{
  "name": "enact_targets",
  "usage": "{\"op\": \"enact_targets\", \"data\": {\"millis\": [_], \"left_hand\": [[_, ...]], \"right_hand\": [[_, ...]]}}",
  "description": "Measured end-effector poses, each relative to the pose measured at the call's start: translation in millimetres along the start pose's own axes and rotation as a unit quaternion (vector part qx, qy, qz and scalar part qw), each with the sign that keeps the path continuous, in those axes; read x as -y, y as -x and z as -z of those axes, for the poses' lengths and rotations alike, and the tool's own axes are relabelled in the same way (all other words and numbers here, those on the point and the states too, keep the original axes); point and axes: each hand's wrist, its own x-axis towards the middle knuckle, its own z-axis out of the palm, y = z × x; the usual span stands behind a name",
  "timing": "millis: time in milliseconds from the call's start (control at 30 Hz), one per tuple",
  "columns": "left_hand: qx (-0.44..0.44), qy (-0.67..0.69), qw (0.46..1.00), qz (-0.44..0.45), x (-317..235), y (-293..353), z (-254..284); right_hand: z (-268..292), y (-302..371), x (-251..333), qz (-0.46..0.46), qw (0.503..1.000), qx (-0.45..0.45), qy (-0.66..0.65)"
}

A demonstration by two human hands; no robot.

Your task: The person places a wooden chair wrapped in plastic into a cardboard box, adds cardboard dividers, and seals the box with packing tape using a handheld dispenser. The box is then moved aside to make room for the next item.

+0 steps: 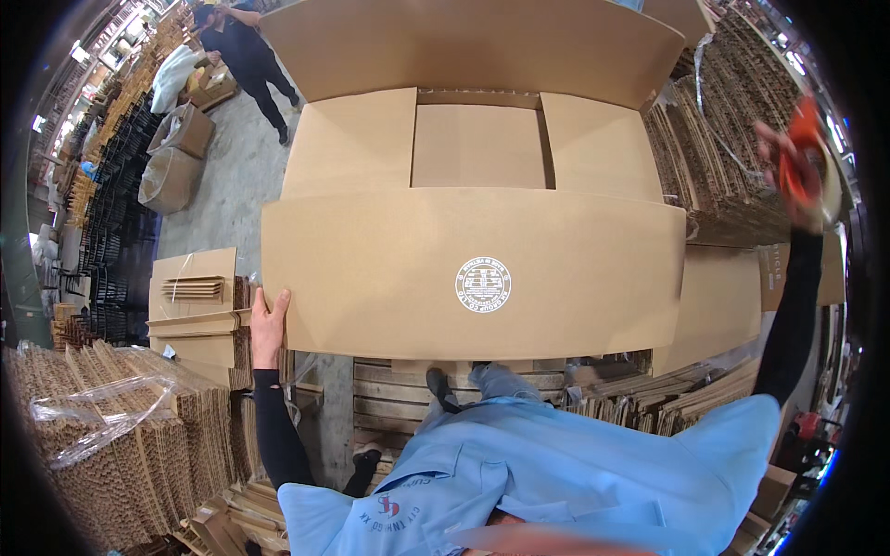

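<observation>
A large brown cardboard box (pixel 343 139) lies before me with its two short end flaps folded inward. Between them shows a flat cardboard surface (pixel 477 144). The long far flap (pixel 473 46) stands raised; the long near flap (pixel 389 269), with a round white print, slopes outward toward me. At the near flap's left edge, my left hand (pixel 269 324) grips it, thumb on the face and the other fingers partly hidden. Raised out to the right, my right hand (pixel 788 171) holds a red tape dispenser (pixel 808 153) with a pale roll, blurred by motion, apart from the box.
Stacks of flat cardboard stand at lower left (pixel 139 445) and upper right (pixel 714 139). A wooden pallet (pixel 394 398) lies by my feet. Another person (pixel 250 60) stands at upper left near bags and cartons (pixel 181 134). Flat cardboard pieces (pixel 195 287) lie left of the box.
</observation>
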Motion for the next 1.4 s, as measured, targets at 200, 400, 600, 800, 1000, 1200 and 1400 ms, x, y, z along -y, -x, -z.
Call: {"op": "enact_targets", "data": {"millis": [200, 400, 600, 800, 1000, 1200, 1400], "left_hand": [[-0.081, -0.259, 0.962, 0.018, -8.0, -23.1, -13.6], [-0.004, -0.54, 0.831, -0.132, 1.7, -63.0, -17.7], [-0.023, -0.525, 0.837, -0.155, 4.0, -53.4, -15.4], [-0.003, -0.44, 0.884, -0.156, -1.2, -50.4, -8.5], [-0.002, -0.496, 0.845, -0.202, 1.6, -58.2, -2.8], [0.024, -0.523, 0.814, -0.252, 24.3, -75.6, 12.7], [0.045, -0.45, 0.853, -0.261, 31.3, -81.9, 11.8]], "right_hand": [[-252.3, 28.9, -171.8, -0.258, 0.92, -0.048, -0.291], [-246.9, 41.2, -270.5, -0.246, 0.903, -0.101, -0.337], [-254.7, 44.2, -258.5, -0.202, 0.932, -0.095, -0.286], [-284.3, 51.7, -254.8, -0.125, 0.956, -0.207, -0.165], [-286.2, 64.2, -269.8, -0.075, 0.958, -0.206, -0.186], [-319.9, 67.9, -247.4, -0.077, 0.943, -0.256, -0.198], [-445.3, 83.9, -256.9, -0.008, 0.871, -0.201, -0.448]]}}
